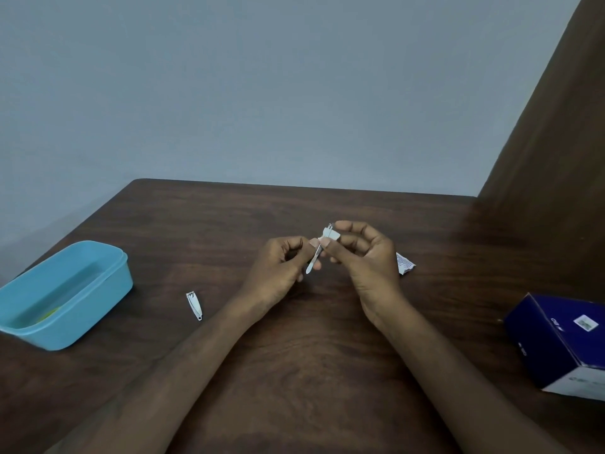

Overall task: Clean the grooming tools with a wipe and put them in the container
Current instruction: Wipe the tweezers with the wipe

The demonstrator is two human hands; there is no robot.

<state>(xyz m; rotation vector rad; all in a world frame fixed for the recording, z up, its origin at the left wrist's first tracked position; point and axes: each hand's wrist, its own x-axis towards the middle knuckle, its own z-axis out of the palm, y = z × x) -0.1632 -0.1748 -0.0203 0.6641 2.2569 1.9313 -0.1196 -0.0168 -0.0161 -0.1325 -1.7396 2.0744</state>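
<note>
A slim metal tool (313,261) is held above the middle of the table (294,355), its long axis running from the upper right down to the lower left. It is pinched by the left hand (281,267) near its middle, while a small white wipe (331,235) is pressed around its upper end by the curled fingers of the right hand (363,257). The blue container (108,290) lies far to the left, so the left hand is judged the nearer one. A second clipper (194,306) lies between them, probably not yet cleaned.
</note>
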